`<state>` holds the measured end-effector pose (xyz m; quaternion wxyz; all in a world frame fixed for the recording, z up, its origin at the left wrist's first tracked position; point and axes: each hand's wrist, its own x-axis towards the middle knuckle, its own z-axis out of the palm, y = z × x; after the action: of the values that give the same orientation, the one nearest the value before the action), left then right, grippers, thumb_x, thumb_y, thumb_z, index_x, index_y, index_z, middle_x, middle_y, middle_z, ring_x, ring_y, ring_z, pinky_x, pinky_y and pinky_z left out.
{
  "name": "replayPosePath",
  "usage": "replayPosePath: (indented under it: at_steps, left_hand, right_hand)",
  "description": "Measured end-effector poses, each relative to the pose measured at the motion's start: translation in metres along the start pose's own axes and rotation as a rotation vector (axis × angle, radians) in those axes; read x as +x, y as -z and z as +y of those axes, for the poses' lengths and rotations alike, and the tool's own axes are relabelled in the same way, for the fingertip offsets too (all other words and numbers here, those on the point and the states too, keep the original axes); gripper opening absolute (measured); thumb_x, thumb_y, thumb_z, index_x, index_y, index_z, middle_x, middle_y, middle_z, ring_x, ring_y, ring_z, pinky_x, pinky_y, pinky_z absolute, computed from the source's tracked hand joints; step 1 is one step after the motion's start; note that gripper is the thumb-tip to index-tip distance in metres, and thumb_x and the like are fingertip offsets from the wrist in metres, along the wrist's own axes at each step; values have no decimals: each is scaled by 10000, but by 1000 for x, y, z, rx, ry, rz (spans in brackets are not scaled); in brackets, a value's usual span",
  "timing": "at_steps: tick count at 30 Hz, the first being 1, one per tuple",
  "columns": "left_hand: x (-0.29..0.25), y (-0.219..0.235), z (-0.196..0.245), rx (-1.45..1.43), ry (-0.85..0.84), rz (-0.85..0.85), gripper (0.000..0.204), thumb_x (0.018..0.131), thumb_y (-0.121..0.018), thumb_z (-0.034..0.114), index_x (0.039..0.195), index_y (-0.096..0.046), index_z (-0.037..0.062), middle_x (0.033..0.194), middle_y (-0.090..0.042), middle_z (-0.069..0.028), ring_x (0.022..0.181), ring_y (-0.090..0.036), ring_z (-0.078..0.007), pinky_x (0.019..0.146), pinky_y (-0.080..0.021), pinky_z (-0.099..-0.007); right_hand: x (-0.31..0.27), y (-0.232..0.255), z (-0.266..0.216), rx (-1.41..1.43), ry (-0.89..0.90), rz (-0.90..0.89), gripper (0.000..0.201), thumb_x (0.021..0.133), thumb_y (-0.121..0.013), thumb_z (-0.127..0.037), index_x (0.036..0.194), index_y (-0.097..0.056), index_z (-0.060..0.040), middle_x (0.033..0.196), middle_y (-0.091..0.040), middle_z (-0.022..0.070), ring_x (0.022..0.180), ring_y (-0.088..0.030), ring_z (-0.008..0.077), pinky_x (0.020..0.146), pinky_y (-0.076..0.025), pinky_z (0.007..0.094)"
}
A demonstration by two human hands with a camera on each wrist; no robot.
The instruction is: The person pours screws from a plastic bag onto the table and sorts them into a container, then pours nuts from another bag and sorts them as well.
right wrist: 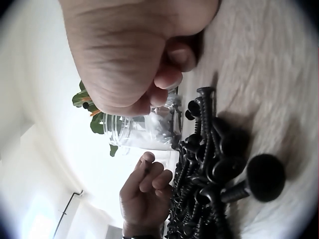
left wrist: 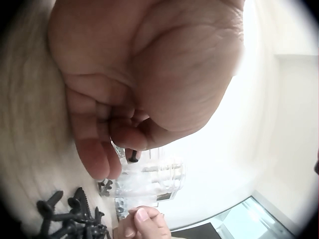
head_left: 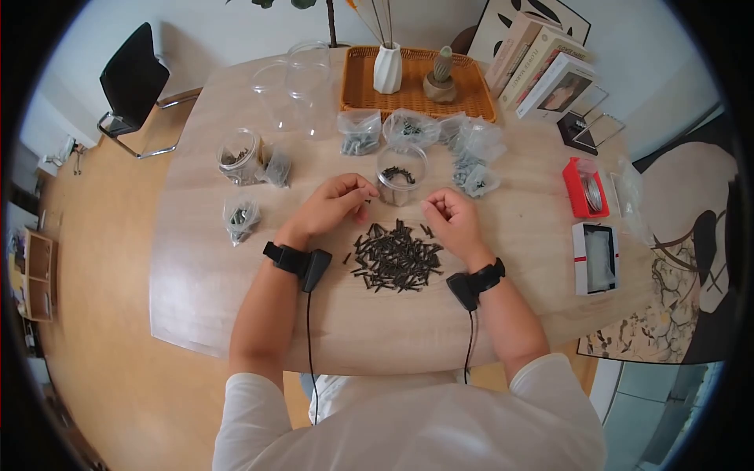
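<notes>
My left hand (head_left: 334, 206) is above the table, left of a clear jar (head_left: 403, 169) with black screws inside. Thumb and fingertips pinch one black screw (left wrist: 133, 156), its head jutting out in the left wrist view. On the other side of the jar, low over the table, is my right hand (head_left: 454, 223), its fingers curled in and no object showing between them. Between and in front of both hands lies a heap of black screws (head_left: 397, 257), a few scattered at its edges. From the right wrist, the heap (right wrist: 209, 164) is close beside the fingers.
Several plastic bags of hardware (head_left: 408, 128) lie behind the jar. Left are a jar of metal parts (head_left: 240, 161) and a small bag (head_left: 241, 217). A wicker tray (head_left: 353, 98) stands behind; a red box (head_left: 580, 200) and white box (head_left: 582, 267) are right.
</notes>
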<state>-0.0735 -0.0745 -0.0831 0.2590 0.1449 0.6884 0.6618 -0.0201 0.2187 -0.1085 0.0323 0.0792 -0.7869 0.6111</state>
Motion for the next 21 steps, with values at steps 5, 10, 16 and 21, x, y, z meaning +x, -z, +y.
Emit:
replayPosePath:
  at_steps: [5, 10, 16, 21]
  left_hand:
    - [-2, -8, 12, -98, -158, 122, 176, 1119, -621, 150, 1224, -689, 26, 1006, -686, 0, 910, -679, -99, 803, -564, -282]
    - [-6, -34, 41, -46, -401, 313, 188, 1097, -663, 119, 1259, -668, 24, 1045, -698, -7, 924, -673, -98, 835, -567, -282]
    - [-5, -55, 55, 381, -593, 511, 315, 1049, -724, 48, 1354, -652, 8, 1069, -718, -37, 980, -696, -108, 904, -573, -295]
    - [-12, -42, 50, 382, -546, 508, 315, 1023, -723, -14, 1335, -684, 5, 1111, -750, -49, 991, -725, -125, 878, -585, -283]
  right_hand:
    - [0, 1, 1, 17, -8, -6, 129, 1024, -773, -121, 1018, -707, -10, 782, -654, -54, 689, -539, 17, 628, -463, 224]
    - [1, 0, 0, -16, -13, -7, 138, 1022, -778, -132, 1011, -712, -11, 760, -651, -46, 680, -540, 27, 622, -463, 234]
    - [1, -1, -1, -38, -13, 9, 134, 1013, -783, -134, 1002, -721, -15, 730, -651, -23, 662, -547, 45, 613, -469, 250]
    - [1, -1, -1, -37, -17, 18, 141, 1009, -785, -139, 996, -722, -14, 731, -652, -28, 657, -538, 40, 605, -463, 246]
